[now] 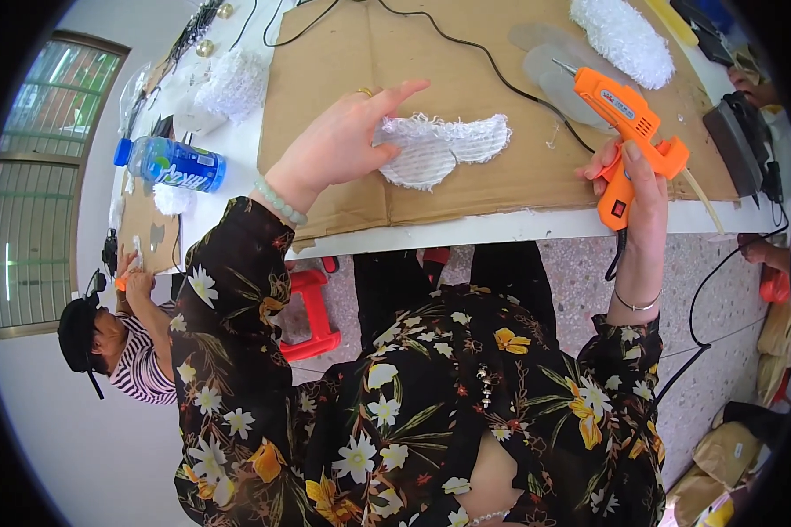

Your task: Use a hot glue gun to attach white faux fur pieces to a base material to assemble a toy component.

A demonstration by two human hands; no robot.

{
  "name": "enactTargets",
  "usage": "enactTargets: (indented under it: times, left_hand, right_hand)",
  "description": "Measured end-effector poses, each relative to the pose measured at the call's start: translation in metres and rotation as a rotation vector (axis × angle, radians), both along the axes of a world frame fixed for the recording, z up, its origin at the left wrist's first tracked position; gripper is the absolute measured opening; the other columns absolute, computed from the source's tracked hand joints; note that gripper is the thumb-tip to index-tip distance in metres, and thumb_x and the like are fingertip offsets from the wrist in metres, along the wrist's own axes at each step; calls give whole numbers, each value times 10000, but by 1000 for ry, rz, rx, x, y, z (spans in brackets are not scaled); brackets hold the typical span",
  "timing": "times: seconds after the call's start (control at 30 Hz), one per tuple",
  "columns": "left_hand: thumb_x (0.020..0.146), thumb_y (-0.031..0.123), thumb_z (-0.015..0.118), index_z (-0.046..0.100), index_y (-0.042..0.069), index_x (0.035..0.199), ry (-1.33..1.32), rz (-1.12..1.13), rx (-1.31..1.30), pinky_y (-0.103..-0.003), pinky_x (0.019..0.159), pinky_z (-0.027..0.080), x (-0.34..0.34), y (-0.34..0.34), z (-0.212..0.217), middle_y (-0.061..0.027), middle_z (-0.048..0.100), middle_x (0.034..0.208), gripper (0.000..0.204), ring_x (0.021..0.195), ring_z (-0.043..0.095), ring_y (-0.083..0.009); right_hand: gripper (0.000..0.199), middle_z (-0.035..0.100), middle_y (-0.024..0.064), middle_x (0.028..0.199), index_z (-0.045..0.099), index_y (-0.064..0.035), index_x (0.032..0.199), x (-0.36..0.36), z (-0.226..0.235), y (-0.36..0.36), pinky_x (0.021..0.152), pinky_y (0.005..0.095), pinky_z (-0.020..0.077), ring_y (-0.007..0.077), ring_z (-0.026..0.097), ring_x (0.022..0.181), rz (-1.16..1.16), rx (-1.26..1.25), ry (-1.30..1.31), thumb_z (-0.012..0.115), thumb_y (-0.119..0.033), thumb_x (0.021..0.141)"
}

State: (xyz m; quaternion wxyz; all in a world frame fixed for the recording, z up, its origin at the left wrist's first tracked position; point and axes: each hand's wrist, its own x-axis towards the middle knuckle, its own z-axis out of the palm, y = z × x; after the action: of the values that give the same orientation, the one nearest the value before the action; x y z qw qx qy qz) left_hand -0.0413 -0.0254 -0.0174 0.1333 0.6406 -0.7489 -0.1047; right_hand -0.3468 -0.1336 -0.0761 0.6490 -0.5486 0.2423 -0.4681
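At the far left, a seated person in a striped top and dark cap [105,347] is seen beside a barred window [39,176]. A blue plastic bottle [169,163] lies on its side on the white bench [228,167], near a fluffy white mesh bundle [230,83] and small white scraps. A red stool [312,316] stands on the speckled floor below the bench edge.

A sheet of brown corrugated cardboard [466,189] is spread over the bench, its near edge almost flush with the bench lip. The left hand [343,140], a pale bead bracelet at its wrist, is laid flat with fingers spread on the left end of a white woven sole-shaped piece [448,145], ribbed in texture and frayed along its upper edge; the piece lies on the cardboard, pressed rather than gripped. A black cable [501,75] is run across the cardboard behind it, and bare cardboard lies open beyond.

To the right, the right hand [637,189] is closed around the handle of an orange glue gun [628,132], held above the cardboard's right edge with its metal nozzle pointed up and left, well apart from the woven piece. Translucent grey insole shapes [545,66] and a bubbly white pad [624,35] are seen behind it. A dark iron-like tool [738,140] sits at the bench's right end, where another person's hand [751,88] is partly visible.
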Motion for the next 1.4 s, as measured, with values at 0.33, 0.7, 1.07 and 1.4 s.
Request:
enactTargets:
  times: [0.33,0.7,1.07,1.4]
  left_hand:
    - [698,-10,571,342,218,1400,124,103,72,-343,765,470,-10,0,7,-150,564,990,773,838,556,-275]
    - [683,-67,516,327,194,1405,6,-25,-176,-359,800,465,-10,-14,-13,-226,518,1112,790,925,546,-342]
    - [662,-34,561,322,183,1425,451,429,64,-258,640,461,2,6,-3,-109,496,1017,828,696,517,-149]
    - [720,-55,573,200,149,1465,907,748,79,-260,704,490,-16,72,9,-144,452,1139,858,774,595,-152]
  right_hand:
    - [307,564,78,699,527,-24,873,1,3,1,682,329,535,98,501,548,17,-12,-9,486,-325,925]
    - [308,566,78,695,530,-21,859,-1,0,3,681,331,535,101,497,539,-28,-6,10,485,-319,921]
    - [309,561,79,704,528,-19,867,1,3,4,679,325,529,102,497,561,5,-16,24,486,-321,920]
    - [305,554,79,710,522,-17,872,-4,3,4,695,320,522,110,492,567,0,-21,75,486,-315,925]
